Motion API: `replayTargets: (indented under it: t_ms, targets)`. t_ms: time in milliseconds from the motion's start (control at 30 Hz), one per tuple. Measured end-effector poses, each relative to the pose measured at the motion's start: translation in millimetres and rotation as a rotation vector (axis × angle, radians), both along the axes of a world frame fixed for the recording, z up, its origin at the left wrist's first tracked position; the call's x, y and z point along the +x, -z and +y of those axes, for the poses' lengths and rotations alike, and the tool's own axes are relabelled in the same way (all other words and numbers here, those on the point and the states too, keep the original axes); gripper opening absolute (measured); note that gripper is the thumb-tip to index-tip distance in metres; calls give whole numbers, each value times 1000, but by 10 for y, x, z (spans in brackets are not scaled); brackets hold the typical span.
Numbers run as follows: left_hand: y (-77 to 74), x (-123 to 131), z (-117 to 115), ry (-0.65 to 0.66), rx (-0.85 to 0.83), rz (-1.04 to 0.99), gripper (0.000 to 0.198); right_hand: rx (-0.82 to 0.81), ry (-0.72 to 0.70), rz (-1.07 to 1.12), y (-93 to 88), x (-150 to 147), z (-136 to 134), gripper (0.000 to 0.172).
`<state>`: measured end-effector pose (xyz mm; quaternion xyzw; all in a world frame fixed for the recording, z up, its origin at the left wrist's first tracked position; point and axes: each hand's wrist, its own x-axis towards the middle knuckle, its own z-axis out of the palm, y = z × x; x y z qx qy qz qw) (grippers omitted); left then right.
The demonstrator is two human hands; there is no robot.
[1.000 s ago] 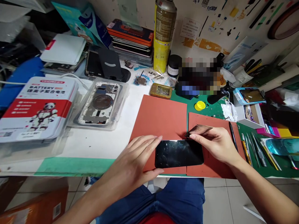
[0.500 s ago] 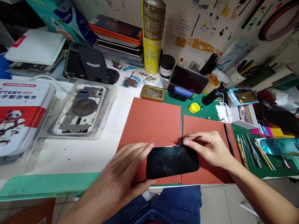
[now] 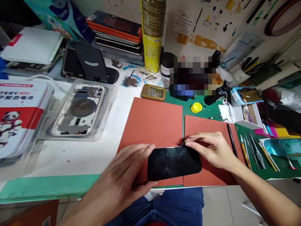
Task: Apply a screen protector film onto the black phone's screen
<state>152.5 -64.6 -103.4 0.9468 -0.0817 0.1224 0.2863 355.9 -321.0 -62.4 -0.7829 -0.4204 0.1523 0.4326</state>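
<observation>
A smartphone point(image 3: 174, 164) with a black, smudged screen lies sideways across two reddish-brown work mats. My left hand point(image 3: 128, 168) grips its left end, fingers at the far corner and thumb at the near corner. At the phone's far long edge, right of the middle, my right hand point(image 3: 211, 149) pinches a thin dark flat tool point(image 3: 195, 139) between thumb and fingers. The tool's tip meets that edge; how deep it sits I cannot tell. A fine bright line shows along the edge between the hands.
An opened phone housing point(image 3: 77, 110) lies in a clear tray at left, beside a battery box point(image 3: 21, 119). A tin of screws point(image 3: 153, 92) and a yellow cap point(image 3: 196, 107) stand beyond the mats. Tweezers and a knife point(image 3: 257, 153) lie at right; a spray can point(image 3: 154, 37) stands behind.
The view has shifted very slightly. Both hands, the smartphone and the thin tool keep nearly the same positions.
</observation>
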Motion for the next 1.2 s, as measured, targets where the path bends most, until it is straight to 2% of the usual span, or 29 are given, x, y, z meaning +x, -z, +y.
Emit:
replayTargets:
  t_ms: [200, 567, 833, 1000, 1200]
  targets:
    - [-9, -1, 1, 1, -9, 14, 73, 4, -18, -22, -12, 6, 8, 11]
    - [-23, -13, -3, 1, -12, 17, 71, -20, -189, -219, -67, 5, 9, 21]
    - [6, -27, -21, -15, -18, 25, 74, -18, -136, -195, -67, -13, -36, 18]
    - [2, -77, -36, -30, -34, 5, 75, 74, -133, -215, -6, -15, -29, 22]
    - [-7, -59, -44, -31, -79, 19, 74, 124, -170, -215, 70, -94, 170, 23]
